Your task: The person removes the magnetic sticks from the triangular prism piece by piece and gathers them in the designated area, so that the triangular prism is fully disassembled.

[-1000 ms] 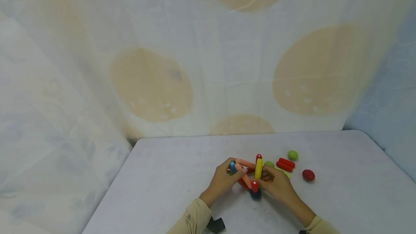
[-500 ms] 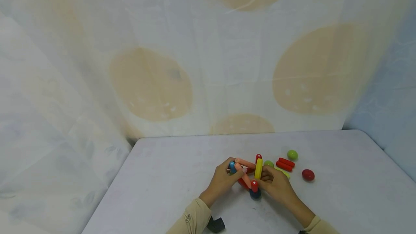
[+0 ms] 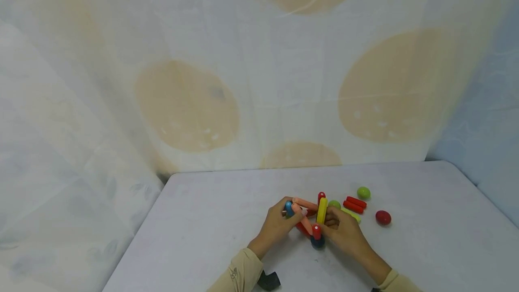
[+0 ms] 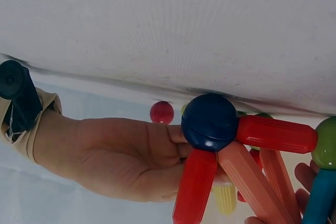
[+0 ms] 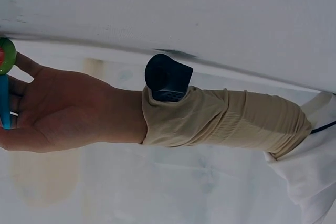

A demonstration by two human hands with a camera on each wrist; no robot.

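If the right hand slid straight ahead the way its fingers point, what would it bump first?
Probably the yellow stick its fingers already hold; the right hand points up-left at it. Depth is unclear.

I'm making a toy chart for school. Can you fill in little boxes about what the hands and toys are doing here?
left hand: holds the orange sticks of the toy frame
right hand: holds the yellow stick
dark blue ball: joins red and orange sticks
loose pieces: green ball, dark red ball, two red sticks
surface: pale table
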